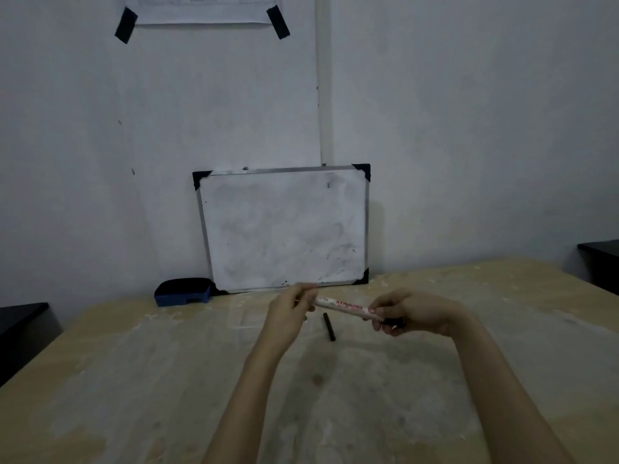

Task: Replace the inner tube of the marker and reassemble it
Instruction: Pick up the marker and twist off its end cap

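Note:
My right hand (407, 313) grips the white marker body (345, 309) with red lettering at its black end, holding it almost level above the table. My left hand (289, 311) is at the marker's open left end, fingers pinched together there; what they pinch is too blurred to make out. A short black tube (329, 326) lies on the wooden table (167, 380) just below the marker, between my two hands.
A small whiteboard (284, 229) leans against the wall at the table's back edge. A blue eraser (182, 292) sits left of it. Dark furniture stands at the far left (20, 329) and far right (603, 262). A taped paper (201, 10) hangs on the wall.

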### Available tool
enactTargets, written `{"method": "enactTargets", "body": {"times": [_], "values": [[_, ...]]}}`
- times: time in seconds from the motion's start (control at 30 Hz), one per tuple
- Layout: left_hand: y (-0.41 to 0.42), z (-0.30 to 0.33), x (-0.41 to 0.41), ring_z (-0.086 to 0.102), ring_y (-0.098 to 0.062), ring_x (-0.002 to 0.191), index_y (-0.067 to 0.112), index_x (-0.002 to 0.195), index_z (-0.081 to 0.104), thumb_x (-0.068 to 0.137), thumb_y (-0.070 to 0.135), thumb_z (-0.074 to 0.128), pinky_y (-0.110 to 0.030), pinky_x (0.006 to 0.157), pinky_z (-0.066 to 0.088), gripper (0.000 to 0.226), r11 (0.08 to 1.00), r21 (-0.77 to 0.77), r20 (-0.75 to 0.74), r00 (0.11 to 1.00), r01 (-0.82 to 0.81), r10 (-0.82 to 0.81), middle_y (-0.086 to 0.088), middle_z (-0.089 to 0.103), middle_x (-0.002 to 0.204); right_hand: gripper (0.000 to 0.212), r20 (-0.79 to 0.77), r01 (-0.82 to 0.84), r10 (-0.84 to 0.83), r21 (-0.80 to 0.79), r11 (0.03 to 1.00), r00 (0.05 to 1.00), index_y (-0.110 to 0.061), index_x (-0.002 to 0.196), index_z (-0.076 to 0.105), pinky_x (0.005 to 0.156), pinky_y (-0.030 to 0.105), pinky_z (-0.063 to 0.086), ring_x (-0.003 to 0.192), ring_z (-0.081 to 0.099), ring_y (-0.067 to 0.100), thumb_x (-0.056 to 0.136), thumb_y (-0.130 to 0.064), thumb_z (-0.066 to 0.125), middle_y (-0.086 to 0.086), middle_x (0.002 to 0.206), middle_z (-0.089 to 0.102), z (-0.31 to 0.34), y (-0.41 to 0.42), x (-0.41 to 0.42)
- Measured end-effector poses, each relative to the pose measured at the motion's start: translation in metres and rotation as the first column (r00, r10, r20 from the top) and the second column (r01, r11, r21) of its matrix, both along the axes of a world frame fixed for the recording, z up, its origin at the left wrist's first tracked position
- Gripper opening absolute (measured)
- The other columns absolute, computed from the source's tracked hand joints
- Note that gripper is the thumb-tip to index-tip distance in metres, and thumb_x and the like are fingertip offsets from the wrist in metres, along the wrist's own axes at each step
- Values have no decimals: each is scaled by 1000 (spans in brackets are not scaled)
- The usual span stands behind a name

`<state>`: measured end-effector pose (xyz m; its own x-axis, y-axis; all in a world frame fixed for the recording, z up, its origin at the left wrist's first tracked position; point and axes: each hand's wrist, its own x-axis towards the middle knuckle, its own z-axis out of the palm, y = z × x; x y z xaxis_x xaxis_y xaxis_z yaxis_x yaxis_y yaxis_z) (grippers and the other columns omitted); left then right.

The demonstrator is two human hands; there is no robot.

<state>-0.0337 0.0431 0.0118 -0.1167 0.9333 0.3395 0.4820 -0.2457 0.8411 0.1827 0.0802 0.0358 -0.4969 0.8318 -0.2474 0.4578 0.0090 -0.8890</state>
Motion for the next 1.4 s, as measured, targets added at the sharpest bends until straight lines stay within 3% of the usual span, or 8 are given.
{"method": "enactTargets", "body": {"times": [0.2, 0.33, 0.5, 0.57, 0.73, 0.9, 1.23, 1.4], "values": [[-18, -28, -1, 60, 1, 46, 8, 80, 59, 83, 10, 65, -6, 46, 48, 7, 992, 10, 349, 930, -127, 116, -3, 63, 65, 17, 92, -96, 94, 23, 995, 991, -21, 101, 64, 61, 18, 42, 60, 47, 8, 93, -28, 51, -5, 68, 55, -21, -13, -11], [-28, -51, 2, 62, 2, 46, -1, 88, 65, 85, 3, 60, -5, 48, 50, 7, 992, -67, 447, 885, -110, 128, -7, 63, 67, 11, 252, -82, 55, 98, 992, 966, -27, 87, 63, 59, 20, 38, 58, 48, 8, 88, -36, 58, -3, 66, 55, -33, -11, -25], [-38, -76, 2, 58, 9, 46, 3, 84, 65, 89, 7, 55, -3, 48, 46, 12, 989, -115, 264, 957, -89, 117, -8, 63, 69, 15, 245, -86, 80, 16, 996, 966, -12, 89, 65, 58, 19, 50, 55, 56, 6, 90, -22, 54, 2, 73, 64, -50, -21, -30], [-39, -75, 5, 57, 8, 46, 10, 74, 64, 88, 9, 56, -3, 48, 44, 16, 991, -87, 204, 972, -97, 113, -1, 62, 63, 15, 254, -99, 76, 79, 992, 964, -17, 99, 63, 69, 27, 51, 61, 58, 8, 89, -26, 55, 1, 75, 63, -56, -21, -34], [-42, -70, 12, 55, -2, 53, 17, 66, 61, 90, 12, 55, -6, 49, 42, 25, 996, -39, 185, 978, -86, 92, 2, 58, 59, 11, 163, -155, 132, 140, 978, 978, -20, 97, 58, 62, 24, 46, 61, 54, 12, 93, -26, 50, 0, 70, 57, -62, -23, -49], [-45, -70, 11, 43, -11, 57, 22, 61, 41, 97, 22, 39, -26, 56, 33, 36, 996, 27, -148, 985, -84, 87, 6, 45, 59, 16, 60, -160, 154, 128, 979, 986, -25, 84, 66, 51, 20, 36, 53, 45, 10, 90, -33, 54, -1, 61, 50, -65, -24, -53], [-41, -69, 10, 32, -12, 47, 22, 43, 31, 93, 21, 39, -31, 50, 21, 51, 977, -109, -51, 983, -182, 178, 1, 35, 46, 34, 46, -163, 158, 170, 972, 986, -2, 97, 73, 46, 17, 33, 38, 39, 3, 87, -32, 60, -10, 42, 50, -74, -17, -60], [-37, -74, 1, 32, -15, 48, 16, 45, 32, 90, 13, 40, -33, 56, 25, 46, 950, -212, 18, 971, -229, 238, -1, 38, 48, 37, 298, -232, 107, 424, 876, 949, -21, 64, 62, 55, 26, 34, 52, 43, 14, 87, -48, 51, 1, 56, 48, -71, -29, -77]]}}
